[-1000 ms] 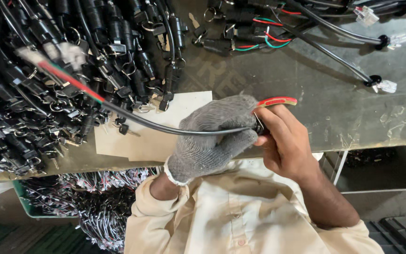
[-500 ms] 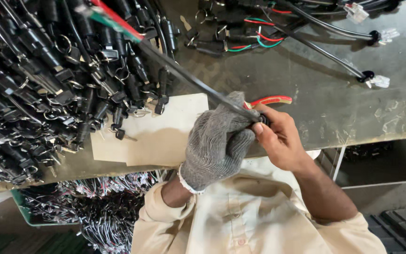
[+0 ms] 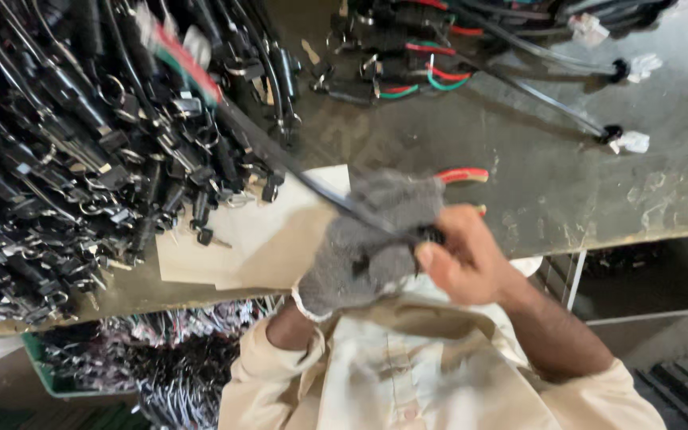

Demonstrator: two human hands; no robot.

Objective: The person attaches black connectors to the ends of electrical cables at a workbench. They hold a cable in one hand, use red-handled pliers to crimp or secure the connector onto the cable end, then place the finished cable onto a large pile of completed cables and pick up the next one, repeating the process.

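Though blurry, green crate point(image 3: 49, 374) w/ wiring point(image 3: 153, 358)

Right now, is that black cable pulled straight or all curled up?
Straight: the black cable runs taut from the wire pile to the gloved left hand.

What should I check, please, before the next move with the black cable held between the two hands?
1. Gloved left hand closed around black cable: ok.
2. Bare right hand pinching the cable's near end: ok.
3. Cable's far end free of the harness pile: cannot tell, blurred.
4. Red-handled tool lying on the bench behind the hands: ok.
5. Paper sheet flat under the cable: ok.
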